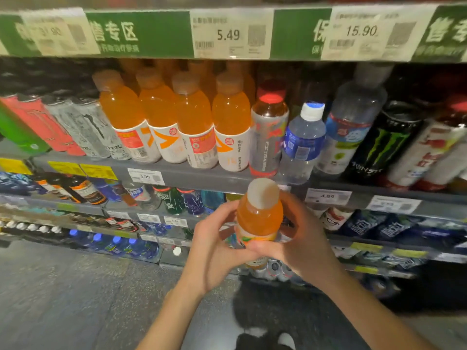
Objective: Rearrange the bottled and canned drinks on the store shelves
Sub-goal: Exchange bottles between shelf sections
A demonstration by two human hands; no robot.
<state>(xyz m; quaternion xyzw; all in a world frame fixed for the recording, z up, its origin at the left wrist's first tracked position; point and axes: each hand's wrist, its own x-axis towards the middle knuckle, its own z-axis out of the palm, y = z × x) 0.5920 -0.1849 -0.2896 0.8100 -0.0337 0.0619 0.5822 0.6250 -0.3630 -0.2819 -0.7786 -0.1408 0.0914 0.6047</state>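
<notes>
On the grey metal shelf, from the left, stand slim cans in green, red and white, their printed skins glossy. Next comes a row of four clear plastic bottles filled with orange drink, each with a rounded shoulder, a dull orange cap and a white label; more of the same stand behind them. Right of these is a brown-filled bottle with a red cap and grey wrap, then a small water bottle with a white cap and blue label, a taller clear water bottle, and a black can with a green claw mark.

Below and nearer than that row, in front of the shelf edge, both hands hold one orange bottle upright; it has a pale cap and is full of orange liquid. The left hand curls round its left side, thumb and fingers on the label band. The right hand wraps the right side, fingers curled under the lower body. The two hands meet at the bottle's base.

Lower shelves carry darker, blurred bottles. The floor is speckled grey stone.
</notes>
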